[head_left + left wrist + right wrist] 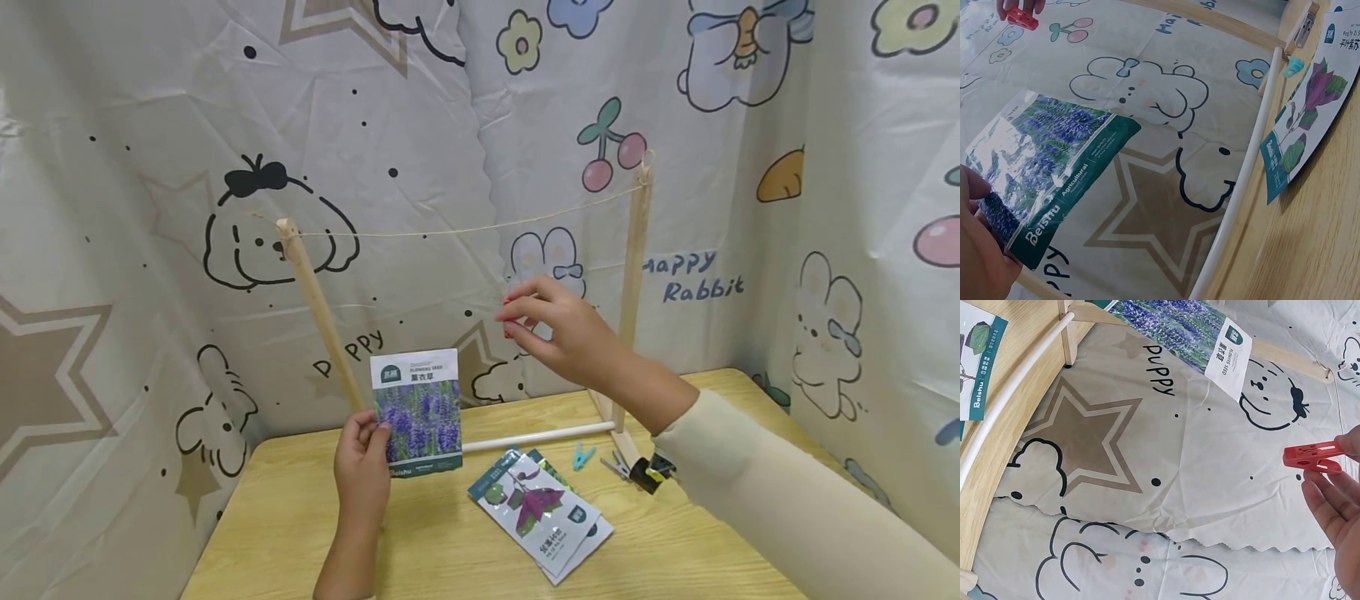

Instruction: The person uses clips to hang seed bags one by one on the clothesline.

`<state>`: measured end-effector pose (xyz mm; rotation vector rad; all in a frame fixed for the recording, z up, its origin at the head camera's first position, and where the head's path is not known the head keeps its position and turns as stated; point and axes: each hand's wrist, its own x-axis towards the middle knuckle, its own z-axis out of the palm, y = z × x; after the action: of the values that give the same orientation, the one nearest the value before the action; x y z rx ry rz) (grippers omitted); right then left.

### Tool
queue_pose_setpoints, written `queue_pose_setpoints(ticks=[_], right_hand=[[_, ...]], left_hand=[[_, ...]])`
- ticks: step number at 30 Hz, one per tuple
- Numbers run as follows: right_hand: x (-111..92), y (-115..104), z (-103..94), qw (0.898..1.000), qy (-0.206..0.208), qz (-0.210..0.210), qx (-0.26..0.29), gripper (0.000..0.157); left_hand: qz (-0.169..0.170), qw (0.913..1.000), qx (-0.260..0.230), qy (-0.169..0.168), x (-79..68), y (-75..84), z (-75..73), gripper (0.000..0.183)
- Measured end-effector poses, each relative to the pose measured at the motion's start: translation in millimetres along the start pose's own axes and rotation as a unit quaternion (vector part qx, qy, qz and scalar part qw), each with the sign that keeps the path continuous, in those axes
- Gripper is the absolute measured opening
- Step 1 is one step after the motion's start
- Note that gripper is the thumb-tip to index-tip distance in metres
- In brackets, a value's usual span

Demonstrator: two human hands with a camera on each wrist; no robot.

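My left hand [362, 467] pinches a seed packet [420, 412] by its left edge, thumb on the front. Purple flowers and a green lower band show on the packet, which stands upright above the table. My right hand [558, 325] is raised below the string [465, 228] and pinches a small red clothespin [1313, 456] between thumb and fingers. In the right wrist view the clothespin touches neither string nor packet. The string hangs with a slight sag between two wooden posts, the left post [318, 308] and the right post [634, 292].
More seed packets [536, 517] lie stacked on the wooden table [285, 517]. A teal clothespin [582, 456] and grey clothespins [618, 465] lie near the right post's foot. A white rod [540, 437] runs low between the posts. Patterned curtain [420, 108] encloses the table's back and sides.
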<state>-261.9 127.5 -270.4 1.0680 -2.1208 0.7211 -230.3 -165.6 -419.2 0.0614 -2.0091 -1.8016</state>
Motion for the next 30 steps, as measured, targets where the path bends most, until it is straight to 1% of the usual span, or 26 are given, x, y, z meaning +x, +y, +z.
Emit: queue_pose_setpoints(ticks=[4,7,14,17,22,30], right_hand=[[4.4,-2.3,1.6,1.0,0.001,-0.008,-0.002,0.012],[8.1,-2.9,2.9,1.0,-0.001,-0.01,0.0,0.012],[15.7,-4.6,3.8,1.0,-0.009,0.006,0.015,0.014],[17.3,-5.7,5.0,1.0,-0.013,0.01,0.019,0.014],[22.0,-7.1,6.2,0.999,-0.014,0.005,0.03,0.015],[32.6,-11.7,6.6,0.999,-0.016,0.014,0.046,0.015]], left_hand=[[0.003,1.0,-0.005,0.003,-0.2,0.3,-0.4,0.024],[-0.001,1.0,-0.003,0.006,-1.4,2.8,0.5,0.025],[-0.003,0.9998,-0.001,0.019,-0.8,5.6,0.7,0.028],[0.0,0.9997,-0.007,0.024,-0.3,5.5,0.3,0.027],[0.005,0.9995,-0.017,0.028,0.7,5.4,-0.8,0.028],[0.022,0.9991,-0.02,0.031,2.8,4.5,-2.8,0.026]])
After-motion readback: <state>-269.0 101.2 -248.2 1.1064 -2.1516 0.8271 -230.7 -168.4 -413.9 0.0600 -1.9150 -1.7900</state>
